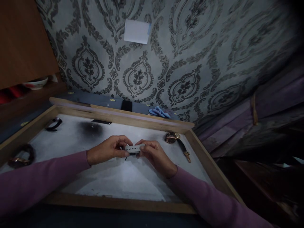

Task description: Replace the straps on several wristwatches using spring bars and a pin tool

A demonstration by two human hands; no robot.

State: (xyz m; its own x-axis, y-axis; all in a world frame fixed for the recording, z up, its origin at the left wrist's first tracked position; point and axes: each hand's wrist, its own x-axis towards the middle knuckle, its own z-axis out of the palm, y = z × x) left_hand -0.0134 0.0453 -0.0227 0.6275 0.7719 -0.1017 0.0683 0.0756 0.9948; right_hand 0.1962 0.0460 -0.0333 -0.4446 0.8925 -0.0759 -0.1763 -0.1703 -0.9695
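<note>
A light grey watch strap piece (pixel 133 148) with a row of small holes is held up over the middle of a wooden-framed tray (pixel 118 202) with a white bottom. My left hand (pixel 110 148) pinches its left end between thumb and fingers. At its right end, my right hand (pixel 155 153) grips it with the thumb on top. Something dark shows just beneath the strap, too small to make out. A gold watch with a black strap (pixel 182 146) lies at the tray's right side.
Two dark-strapped watches, one upper left (pixel 54 124) and one lower left (pixel 22 158), lie in the tray, with a flat black strip (pixel 101 121) by the back edge. Behind the frame are a black phone-like object (pixel 126 105) and a blue cloth (pixel 159 111).
</note>
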